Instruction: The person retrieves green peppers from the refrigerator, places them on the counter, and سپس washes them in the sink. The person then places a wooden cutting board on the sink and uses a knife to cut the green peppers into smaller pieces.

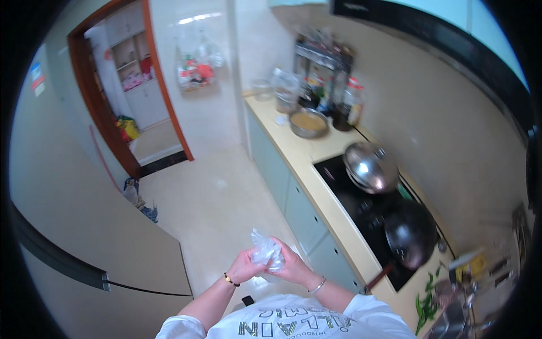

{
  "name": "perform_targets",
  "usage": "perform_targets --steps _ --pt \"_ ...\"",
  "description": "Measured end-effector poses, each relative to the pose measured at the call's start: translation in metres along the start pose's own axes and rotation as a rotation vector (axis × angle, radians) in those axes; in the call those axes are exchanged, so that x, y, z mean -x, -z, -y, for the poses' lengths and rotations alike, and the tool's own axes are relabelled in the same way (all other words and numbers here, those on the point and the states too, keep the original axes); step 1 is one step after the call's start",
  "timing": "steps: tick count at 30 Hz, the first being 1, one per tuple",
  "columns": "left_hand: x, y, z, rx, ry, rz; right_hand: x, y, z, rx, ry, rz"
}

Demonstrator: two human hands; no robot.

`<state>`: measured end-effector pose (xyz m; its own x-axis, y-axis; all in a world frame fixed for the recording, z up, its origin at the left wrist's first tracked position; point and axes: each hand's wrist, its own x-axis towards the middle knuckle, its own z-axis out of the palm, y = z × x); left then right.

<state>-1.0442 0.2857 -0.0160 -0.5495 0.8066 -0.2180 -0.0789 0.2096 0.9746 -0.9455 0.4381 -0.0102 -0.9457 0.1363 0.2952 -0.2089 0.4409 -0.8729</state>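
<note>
A crumpled clear plastic bag (267, 255) is held between both hands in front of my chest, above the pale floor. My left hand (245, 267) grips it from one side, with a beaded bracelet at the wrist. From the other side my right hand (293, 263) closes around it, a silver bangle on that wrist. One loose end of the bag sticks up past the fingers. What the bag contains, if anything, cannot be made out.
To the right runs a counter (302, 169) with a black cooktop (360, 212). On it stand a lidded metal pot (370, 167) and a black wok (410, 235). Green peppers (427, 301) lie near the sink (451, 320). A large cabinet or refrigerator (106, 237) rises at left.
</note>
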Motion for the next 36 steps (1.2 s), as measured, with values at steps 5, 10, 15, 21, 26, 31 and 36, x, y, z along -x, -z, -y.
perform_targets --steps 5,10,15,21,26,31,36 --pt "-0.035 0.07 0.004 -0.083 -0.264 -0.103 -0.08 -0.019 -0.055 -0.167 -0.174 0.006" --pt "-0.071 0.132 -0.007 -0.178 -0.296 -0.372 -0.174 -0.026 -0.078 -0.433 -0.311 0.032" --pt "-0.168 0.191 -0.016 -0.04 -0.21 -0.173 -0.279 -0.029 -0.118 -0.437 -0.236 0.165" --pt "-0.28 0.279 -0.036 -0.015 -0.221 -0.454 -0.429 -0.008 -0.146 -0.399 -0.116 0.129" --pt "-0.352 0.392 -0.088 -0.033 -0.285 -0.804 -0.51 0.01 -0.198 -0.463 -0.187 0.142" --pt "-0.43 0.537 -0.158 -0.252 -0.537 -1.091 -0.55 0.044 -0.259 -0.412 -0.345 0.018" --pt "-0.538 0.701 -0.247 -0.567 -0.794 -1.415 -0.594 0.068 -0.277 -0.364 -0.396 -0.207"
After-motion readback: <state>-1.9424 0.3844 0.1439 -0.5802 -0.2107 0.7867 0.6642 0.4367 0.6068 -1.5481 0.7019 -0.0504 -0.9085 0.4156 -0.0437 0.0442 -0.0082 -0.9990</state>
